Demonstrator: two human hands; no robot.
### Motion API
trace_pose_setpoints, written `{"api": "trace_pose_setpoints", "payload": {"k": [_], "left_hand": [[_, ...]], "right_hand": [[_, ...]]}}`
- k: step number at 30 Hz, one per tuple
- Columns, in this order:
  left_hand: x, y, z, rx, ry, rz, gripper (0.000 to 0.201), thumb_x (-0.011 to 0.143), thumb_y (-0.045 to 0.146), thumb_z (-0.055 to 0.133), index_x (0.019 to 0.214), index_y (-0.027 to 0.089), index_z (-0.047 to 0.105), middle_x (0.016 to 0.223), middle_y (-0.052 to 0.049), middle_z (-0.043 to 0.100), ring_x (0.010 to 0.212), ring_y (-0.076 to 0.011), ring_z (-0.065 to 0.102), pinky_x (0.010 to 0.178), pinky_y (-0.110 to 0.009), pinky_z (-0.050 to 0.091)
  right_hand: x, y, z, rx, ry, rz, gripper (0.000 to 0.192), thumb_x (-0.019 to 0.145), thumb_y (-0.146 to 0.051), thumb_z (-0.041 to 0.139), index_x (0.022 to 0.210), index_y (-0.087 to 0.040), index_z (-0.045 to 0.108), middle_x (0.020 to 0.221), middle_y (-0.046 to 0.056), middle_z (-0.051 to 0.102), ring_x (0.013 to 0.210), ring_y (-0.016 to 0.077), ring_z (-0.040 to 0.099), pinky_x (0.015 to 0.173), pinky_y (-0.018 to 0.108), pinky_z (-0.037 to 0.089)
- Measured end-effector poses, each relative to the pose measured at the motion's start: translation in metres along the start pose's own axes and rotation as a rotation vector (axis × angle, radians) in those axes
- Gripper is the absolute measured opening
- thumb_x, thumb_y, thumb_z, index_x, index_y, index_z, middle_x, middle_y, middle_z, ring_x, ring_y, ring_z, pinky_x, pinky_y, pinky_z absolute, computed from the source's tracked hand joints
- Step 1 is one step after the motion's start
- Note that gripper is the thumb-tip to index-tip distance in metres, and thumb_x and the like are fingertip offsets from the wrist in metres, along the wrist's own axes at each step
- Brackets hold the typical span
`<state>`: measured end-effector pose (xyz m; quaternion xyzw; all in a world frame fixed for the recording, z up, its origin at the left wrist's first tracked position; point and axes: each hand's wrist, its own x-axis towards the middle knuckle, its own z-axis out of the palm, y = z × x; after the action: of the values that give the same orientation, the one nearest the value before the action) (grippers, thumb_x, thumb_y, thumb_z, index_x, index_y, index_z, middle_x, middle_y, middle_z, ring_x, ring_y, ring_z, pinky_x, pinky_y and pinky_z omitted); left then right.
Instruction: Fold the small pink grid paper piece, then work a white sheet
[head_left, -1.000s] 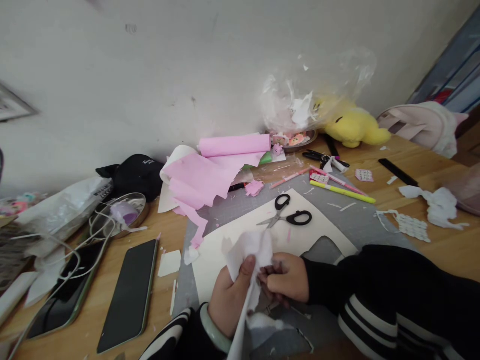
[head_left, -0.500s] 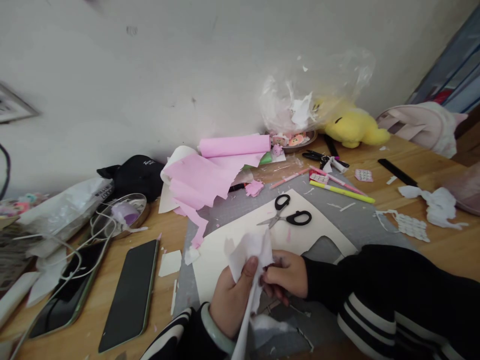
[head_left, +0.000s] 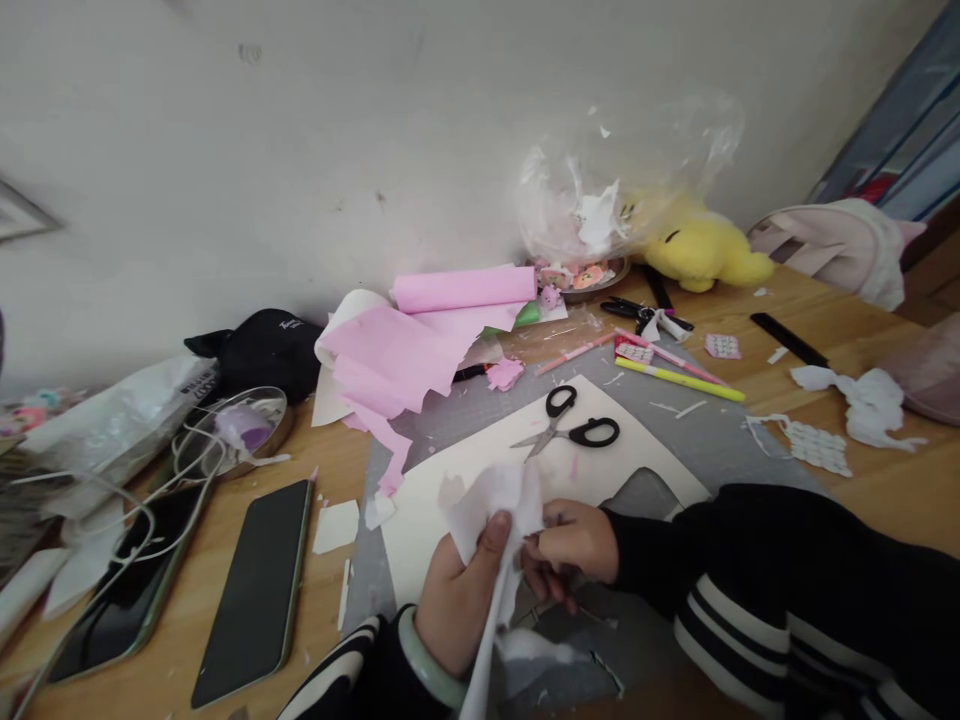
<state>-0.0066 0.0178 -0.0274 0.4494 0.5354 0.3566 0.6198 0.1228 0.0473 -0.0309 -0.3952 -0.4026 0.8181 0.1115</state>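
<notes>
My left hand point(head_left: 461, 590) grips a piece of torn white paper point(head_left: 491, 500), its thumb pressed on top. A long strip of the paper hangs down toward me past the wrist. At the paper's right edge, my right hand point(head_left: 566, 550) has its thumb and forefinger pinched on it, the other fingers curled below. Just beyond both hands, black-handled scissors point(head_left: 566, 425) lie partly spread on a cream sheet of card point(head_left: 431, 500). Under the hands, more white paper point(head_left: 532, 650) rests on a grey cutting mat point(head_left: 645, 655), partly hidden.
A dark phone point(head_left: 255, 590) lies left, beside a second phone under white cables. Crumpled pink paper point(head_left: 405, 360) sits at the back near a black cap point(head_left: 262, 350). Markers point(head_left: 679, 380), paper scraps and a yellow plush toy point(head_left: 701, 245) are to the right.
The view has shifted slightly, so everything sits a little further left. Both hands keep their hold on the white paper, whose top has tilted slightly left.
</notes>
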Motion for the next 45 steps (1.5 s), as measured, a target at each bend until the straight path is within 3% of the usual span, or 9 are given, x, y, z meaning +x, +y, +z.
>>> {"api": "trace_pose_setpoints", "payload": {"k": [6,13,24,28,30,36,42,45], "left_hand": [[-0.002,0.001,0.001,-0.011,-0.085,0.025,0.033,0.077,0.034,0.041,0.06,0.012,0.059,0.05,-0.002,0.058,0.047,-0.0114,0.051,0.047,-0.02,0.039],[-0.003,0.002,0.003,0.017,-0.086,0.047,0.038,0.077,0.034,0.039,0.054,0.011,0.058,0.047,-0.004,0.057,0.047,-0.0133,0.053,0.048,-0.022,0.04],[-0.006,0.003,0.002,0.015,0.077,0.042,0.03,0.072,0.038,0.047,0.062,0.013,0.059,0.053,-0.002,0.06,0.054,-0.0121,0.053,0.056,-0.02,0.042],[-0.005,0.005,0.002,-0.012,0.166,-0.034,0.033,0.067,0.043,0.05,0.06,0.012,0.056,0.042,0.001,0.052,0.041,-0.0111,0.048,0.041,-0.02,0.039],[-0.004,0.006,0.002,-0.015,0.228,-0.088,0.033,0.067,0.044,0.05,0.058,0.012,0.055,0.036,0.003,0.047,0.035,-0.0101,0.044,0.036,-0.019,0.035],[-0.003,0.003,0.003,-0.009,-0.024,0.001,0.033,0.074,0.038,0.044,0.061,0.011,0.059,0.044,-0.002,0.056,0.042,-0.0129,0.052,0.042,-0.021,0.04],[-0.005,0.006,0.006,0.035,0.005,-0.045,0.036,0.072,0.041,0.044,0.055,0.012,0.057,0.038,-0.002,0.054,0.035,-0.0129,0.05,0.034,-0.02,0.037],[-0.005,0.008,0.006,0.026,0.036,-0.024,0.034,0.071,0.04,0.046,0.056,0.012,0.057,0.042,-0.002,0.056,0.04,-0.013,0.052,0.04,-0.02,0.041]], "right_hand": [[-0.003,0.0,0.005,-0.011,0.115,-0.078,0.005,0.054,-0.014,0.039,0.057,-0.013,0.043,0.038,-0.007,0.046,0.026,0.0039,0.038,0.025,0.015,0.034],[0.0,0.005,0.004,0.01,0.105,-0.109,0.008,0.053,-0.015,0.037,0.054,-0.013,0.044,0.037,-0.006,0.046,0.027,0.0041,0.038,0.023,0.014,0.032],[0.001,0.003,0.0,-0.001,0.028,-0.06,0.013,0.052,-0.011,0.033,0.047,-0.012,0.045,0.038,-0.003,0.046,0.028,0.0052,0.04,0.024,0.015,0.034],[0.0,0.004,-0.003,-0.014,-0.085,0.029,0.011,0.056,-0.014,0.034,0.047,-0.013,0.041,0.039,-0.002,0.049,0.028,0.006,0.041,0.026,0.017,0.036],[-0.001,0.005,-0.003,-0.037,-0.093,0.002,0.007,0.057,-0.016,0.037,0.051,-0.014,0.039,0.04,-0.003,0.05,0.028,0.0056,0.041,0.026,0.016,0.035],[-0.008,0.005,0.004,-0.063,0.023,-0.095,0.005,0.056,-0.017,0.043,0.06,-0.014,0.043,0.042,-0.006,0.048,0.03,0.0031,0.038,0.027,0.014,0.034],[-0.007,0.004,0.009,-0.116,0.078,-0.022,0.007,0.055,-0.009,0.037,0.051,-0.015,0.039,0.039,-0.007,0.047,0.028,0.0022,0.037,0.026,0.012,0.032],[-0.008,0.001,0.009,-0.162,0.069,-0.008,0.01,0.054,-0.007,0.035,0.049,-0.015,0.038,0.038,-0.007,0.046,0.026,0.0022,0.036,0.024,0.012,0.03]]}}
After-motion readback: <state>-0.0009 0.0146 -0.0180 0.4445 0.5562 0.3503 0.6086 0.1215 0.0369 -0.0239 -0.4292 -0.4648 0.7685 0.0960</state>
